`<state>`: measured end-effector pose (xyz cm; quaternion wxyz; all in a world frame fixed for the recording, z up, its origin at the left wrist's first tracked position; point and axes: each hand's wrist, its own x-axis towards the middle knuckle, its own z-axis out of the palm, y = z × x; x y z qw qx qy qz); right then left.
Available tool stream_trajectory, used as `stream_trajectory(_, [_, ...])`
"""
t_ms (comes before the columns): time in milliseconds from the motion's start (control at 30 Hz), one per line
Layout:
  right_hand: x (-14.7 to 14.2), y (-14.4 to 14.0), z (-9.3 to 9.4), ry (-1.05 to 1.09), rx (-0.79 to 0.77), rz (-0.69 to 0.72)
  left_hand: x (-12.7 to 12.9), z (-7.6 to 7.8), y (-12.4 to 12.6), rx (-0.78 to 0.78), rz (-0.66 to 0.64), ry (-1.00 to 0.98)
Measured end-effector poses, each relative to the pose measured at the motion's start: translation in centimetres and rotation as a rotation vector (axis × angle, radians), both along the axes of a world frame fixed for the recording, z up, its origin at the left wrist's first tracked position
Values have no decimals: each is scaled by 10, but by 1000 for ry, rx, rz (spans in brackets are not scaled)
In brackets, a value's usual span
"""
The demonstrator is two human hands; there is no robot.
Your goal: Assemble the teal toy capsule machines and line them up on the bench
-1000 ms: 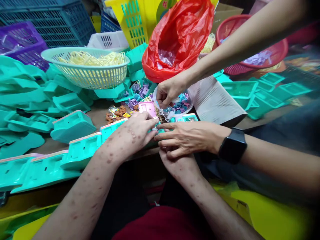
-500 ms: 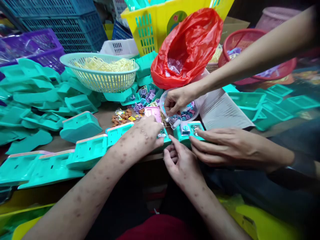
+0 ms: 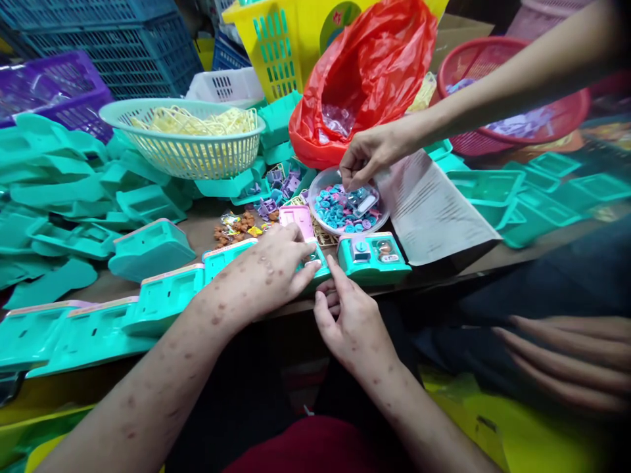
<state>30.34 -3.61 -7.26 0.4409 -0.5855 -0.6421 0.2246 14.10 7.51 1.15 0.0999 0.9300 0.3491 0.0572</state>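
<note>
Teal case (image 3: 322, 269) under left hand (image 3: 266, 270)

The teal case (image 3: 322, 269) looks glossy plastic, the bag (image 3: 372, 75) shiny, crinkled film.

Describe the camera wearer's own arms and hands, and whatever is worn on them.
The left hand and right hand are ungloved, with no watch or bracelet showing. Both forearms are bare, no sleeve in view. Small spots are scattered along them, more on the left, reaching that hand's back. Dark red clothing shows between them.
</note>
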Motion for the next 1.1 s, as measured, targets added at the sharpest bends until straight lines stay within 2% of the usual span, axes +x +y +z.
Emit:
stream_trajectory(100, [-2, -1, 2, -23, -5, 19, -5, -7, 0, 14, 3, -77])
stream_trajectory(200, [-3, -3, 3, -56, -15, 10, -7, -12, 0, -69, 55, -158])
stream_trajectory(367, [3, -5, 9, -229, -24, -30, -6, -11, 1, -89, 102, -120])
stream_trajectory(533, [3, 1, 32, -588, -145, -18, -4, -12, 3, -66, 101, -77])
stream_trajectory(667, [1, 9, 53, -716, -253, 8, -1, -11, 4, -96, 136, -62])
stream_trajectory(733, [5, 11, 56, -678, -282, 19, -1, -12, 4, -94, 143, -78])
stream_trajectory(800, [13, 9, 55, -541, -294, 56, -5, -14, 3, -81, 121, -127])
stream_trajectory(933, [24, 0, 39, -222, -277, 74, -22, -17, -6, -55, 74, -232])
stream_trajectory(1100, [18, -9, 25, -98, -271, 70, -44, -20, -17, 5, 20, -186])
